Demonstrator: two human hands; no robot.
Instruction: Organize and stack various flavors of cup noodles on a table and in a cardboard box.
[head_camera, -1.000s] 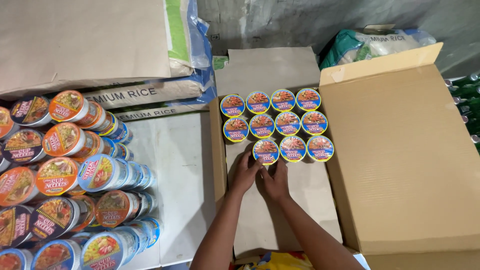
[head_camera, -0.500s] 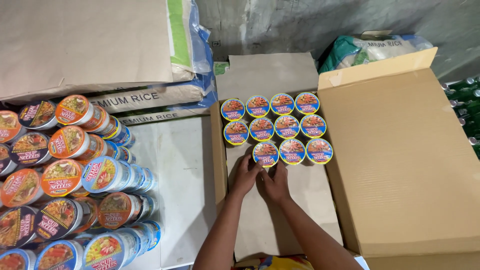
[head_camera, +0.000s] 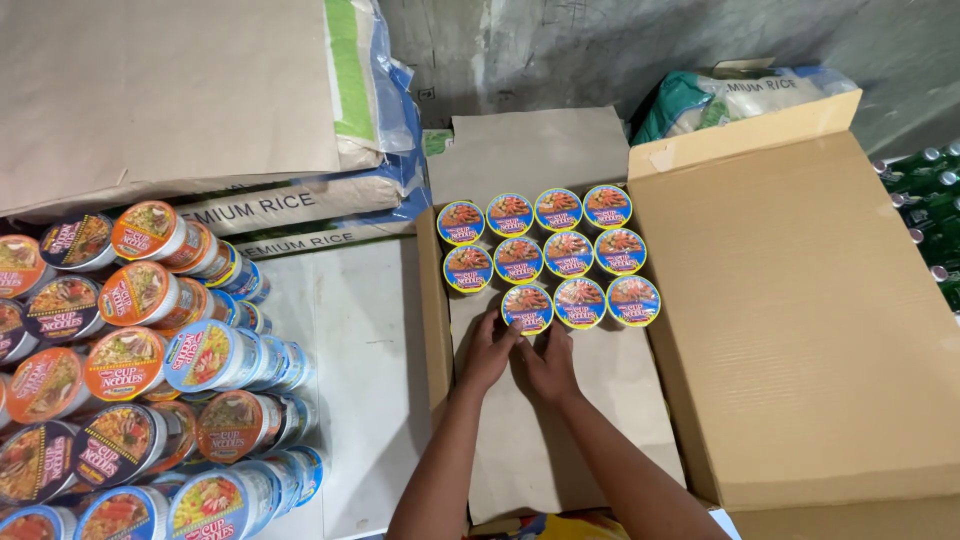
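An open cardboard box (head_camera: 435, 330) lined with brown paper holds several round noodle cups (head_camera: 568, 253) with blue-rimmed lids, set upright in rows at its far end. My left hand (head_camera: 488, 352) and my right hand (head_camera: 548, 362) rest side by side on the paper, fingertips against the near side of the leftmost cup of the front row (head_camera: 527, 307). Neither hand wraps around a cup; the fingers lie flat and slightly spread.
A pile of noodle cups on their sides (head_camera: 130, 370) fills the left. Rice sacks (head_camera: 290, 215) and flat cardboard (head_camera: 160, 90) lie behind it. The box's wide right flap (head_camera: 810, 320) stands open, with another sack (head_camera: 720, 100) behind and green bottles (head_camera: 935, 210) at far right.
The hands have stayed at the front-row cup, shifting only slightly; the view has drifted a little. The cups in the box look unchanged.
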